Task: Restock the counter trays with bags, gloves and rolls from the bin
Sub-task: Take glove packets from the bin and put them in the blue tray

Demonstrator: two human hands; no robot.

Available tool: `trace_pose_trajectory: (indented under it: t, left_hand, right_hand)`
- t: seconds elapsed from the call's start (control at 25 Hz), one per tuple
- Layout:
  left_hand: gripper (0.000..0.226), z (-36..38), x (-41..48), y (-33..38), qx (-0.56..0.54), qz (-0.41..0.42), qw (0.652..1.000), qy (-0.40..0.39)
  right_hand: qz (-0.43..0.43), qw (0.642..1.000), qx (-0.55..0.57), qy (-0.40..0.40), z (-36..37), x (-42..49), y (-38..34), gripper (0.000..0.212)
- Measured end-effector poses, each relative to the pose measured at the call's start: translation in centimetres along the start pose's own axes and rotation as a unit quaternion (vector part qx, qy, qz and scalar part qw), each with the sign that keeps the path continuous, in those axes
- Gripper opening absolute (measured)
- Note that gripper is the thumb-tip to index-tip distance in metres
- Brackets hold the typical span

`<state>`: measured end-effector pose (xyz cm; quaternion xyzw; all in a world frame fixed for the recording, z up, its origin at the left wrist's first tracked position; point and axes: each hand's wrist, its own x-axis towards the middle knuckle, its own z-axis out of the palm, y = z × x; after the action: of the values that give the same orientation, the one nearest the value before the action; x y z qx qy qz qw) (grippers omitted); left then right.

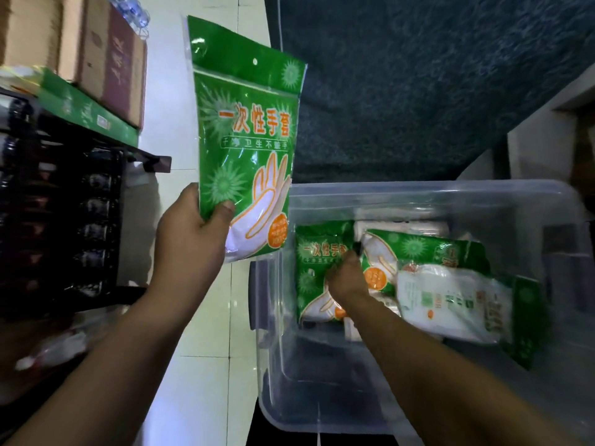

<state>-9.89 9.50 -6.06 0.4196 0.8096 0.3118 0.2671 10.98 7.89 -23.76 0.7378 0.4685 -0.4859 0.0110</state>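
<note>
Left hand gripping glove pack above tiles, right hand grasping bin pack

I see cardboard boxes stacked top left, a flat green box just below them on a black rack. Glossy white tile floor runs up the middle. Dark blue textured surface fills upper right.

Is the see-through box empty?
No, the clear bin has green glove packs and a white pack inside, where the right hand reaches.
</note>
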Motion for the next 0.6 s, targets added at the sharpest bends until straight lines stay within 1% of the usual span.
trace_pose_trajectory:
  t: [0.08,0.16,0.2,0.28,0.32,0.4,0.48,0.52,0.6]
  left_hand:
    - [0.008,0.2,-0.3,-0.2,0.006,-0.006,1.0,-0.008]
    - [0.012,0.2,-0.4,0.0,0.0,-0.017,1.0,-0.015]
    - [0.015,0.2,-0.4,0.1,-0.005,-0.019,1.0,-0.02]
    - [0.022,0.2,-0.3,0.6,-0.008,-0.014,0.999,-0.032]
    - [0.023,0.1,-0.4,0.7,-0.006,-0.011,0.999,-0.04]
    - [0.024,-0.3,-0.7,1.9,-0.008,-0.003,0.998,-0.06]
    - [0.026,-0.5,-0.7,2.0,-0.018,-0.009,0.997,-0.078]
    - [0.026,-0.7,-0.7,2.4,-0.029,-0.009,0.996,-0.083]
    - [0.024,-1.4,-1.0,3.7,-0.052,-0.014,0.994,-0.095]
  right_hand:
    - [0.011,0.999,0.011,0.031,0.5,0.1,-0.1,0.07]
    - [0.026,0.997,0.047,0.063,-0.1,0.0,0.1,0.067]
    - [0.025,0.997,0.043,0.064,-0.6,0.1,0.3,0.059]
    - [0.021,0.998,0.018,0.055,-2.0,-0.2,0.6,0.036]
    - [0.013,0.998,0.028,0.053,-2.6,-0.6,0.6,0.029]
    - [-0.004,0.993,0.109,0.053,-4.3,-2.5,0.4,0.023]
    - [-0.008,0.979,0.201,0.036,-5.2,-4.7,-0.3,0.021]
    - [-0.02,0.97,0.239,0.045,-6.3,-5.8,-0.6,0.021]
    - [-0.049,0.951,0.291,0.09,-9.7,-8.6,-1.5,0.015]
